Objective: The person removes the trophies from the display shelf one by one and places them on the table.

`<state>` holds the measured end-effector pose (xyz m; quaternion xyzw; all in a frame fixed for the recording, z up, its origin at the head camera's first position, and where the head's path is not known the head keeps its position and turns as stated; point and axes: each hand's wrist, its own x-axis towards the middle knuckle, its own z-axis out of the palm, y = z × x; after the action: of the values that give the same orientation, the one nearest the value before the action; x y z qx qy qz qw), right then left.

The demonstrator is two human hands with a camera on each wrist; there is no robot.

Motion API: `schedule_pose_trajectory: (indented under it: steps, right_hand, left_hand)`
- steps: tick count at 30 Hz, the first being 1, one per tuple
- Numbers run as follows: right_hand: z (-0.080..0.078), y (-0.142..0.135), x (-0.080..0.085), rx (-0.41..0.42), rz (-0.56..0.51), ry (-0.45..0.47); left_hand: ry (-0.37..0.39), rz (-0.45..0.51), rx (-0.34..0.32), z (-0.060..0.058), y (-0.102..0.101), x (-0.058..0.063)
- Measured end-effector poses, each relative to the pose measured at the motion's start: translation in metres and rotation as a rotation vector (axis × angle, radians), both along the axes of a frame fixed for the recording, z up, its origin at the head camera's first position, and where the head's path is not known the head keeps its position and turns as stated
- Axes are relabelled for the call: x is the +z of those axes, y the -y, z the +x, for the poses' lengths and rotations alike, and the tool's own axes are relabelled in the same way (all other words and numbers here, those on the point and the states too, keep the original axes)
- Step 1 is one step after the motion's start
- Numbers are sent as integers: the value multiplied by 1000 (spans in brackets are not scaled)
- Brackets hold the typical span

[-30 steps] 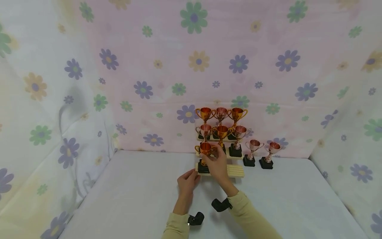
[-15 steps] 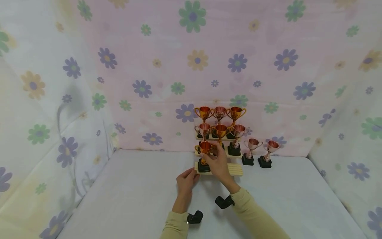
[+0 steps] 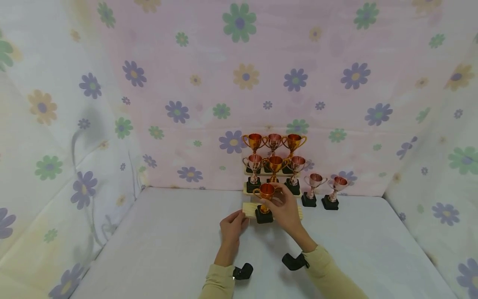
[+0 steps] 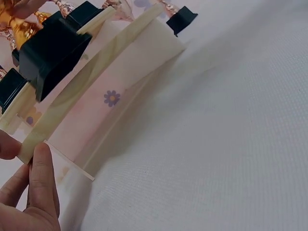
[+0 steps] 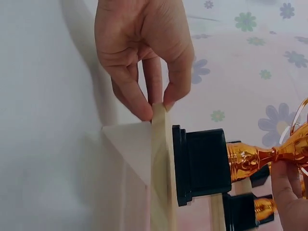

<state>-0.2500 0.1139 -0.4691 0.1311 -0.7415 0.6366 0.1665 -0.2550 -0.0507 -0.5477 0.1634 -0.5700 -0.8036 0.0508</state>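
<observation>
From the head view, we see the right hand (image 3: 288, 209) pinching a gold cup (image 3: 267, 192) at the near wooden shelf (image 3: 248, 210), whose left end the left hand (image 3: 231, 227) grips. Six cups (image 3: 276, 163) stand in two rows on the far shelves; two pink cups (image 3: 315, 180) stand right, on the worktop (image 3: 168, 241). From the left wrist, we see thumb and fingers clamped on the shelf's end. From the right wrist, we see the gold cup's black base (image 5: 204, 162) just beside the shelf; we cannot tell whether they touch.
</observation>
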Motion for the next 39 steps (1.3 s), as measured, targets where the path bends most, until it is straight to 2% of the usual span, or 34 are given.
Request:
schedule_pose_trajectory:
  steps: [6,12,19,23,30,39]
  right_hand:
    - [14,-29,-3,-10,16,-69]
    - [30,-74,-9,-33,31,-142]
    - [55,-136,-8,-128,126,-157]
    - [62,-169,-7,-211,185,-154]
    - [56,-217,-19,-320,222,-126]
    - [31,-259,-33,-349,251,-9]
  left_hand:
    - [25,-2,6,-2,-3,1]
    - [40,-8,-4,-4,-2,1]
    - [74,-15,-29,-5,1,2]
    - [102,-1,-23,-5,3,5]
    - [125,40,-4,-9,5,4]
    - [139,59,-16,-8,3,3]
